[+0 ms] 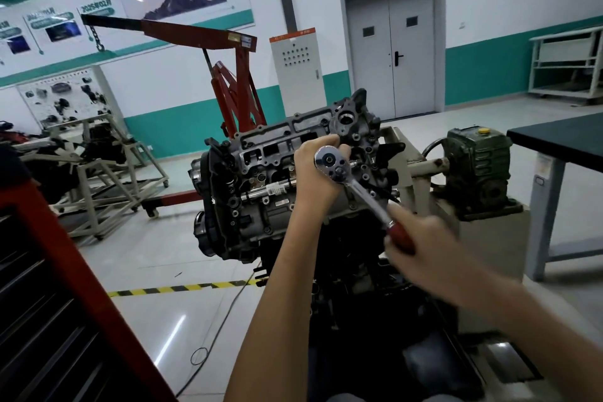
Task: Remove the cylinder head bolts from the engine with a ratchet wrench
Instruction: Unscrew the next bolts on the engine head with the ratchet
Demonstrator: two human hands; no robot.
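Engine (261, 173): dark metal block, cover off, top face tilted toward the camera, mounted on a beige stand (414, 173) at the centre of a workshop floor. Hoist (228, 75): red, folding, boom reaching left with a chain hanging from its tip; stands behind the engine, against the white and teal wall. Tool chest (49, 254): red frame with dark drawers, lower left, nearest the camera. Table (561, 137): dark top on grey legs, right edge of view, just beyond the stand. Gearbox (478, 170): green, ribbed casing with a yellow cap (483, 131), fixed to the right end of the stand's shaft. Ratchet wrench (362, 189): chrome, with a round head and a red handle; the head sits over the right half of the engine's top face and the shaft slants down to the right. Whatever bolt it is on lies hidden beneath the head. Left grip (318, 173): fingers curled round the wrench head from above, palm against the engine's top face. Right grip (421, 245): clenched round the red handle, blurred. Floor tape (182, 288): yellow and black strip, left of the engine's base.
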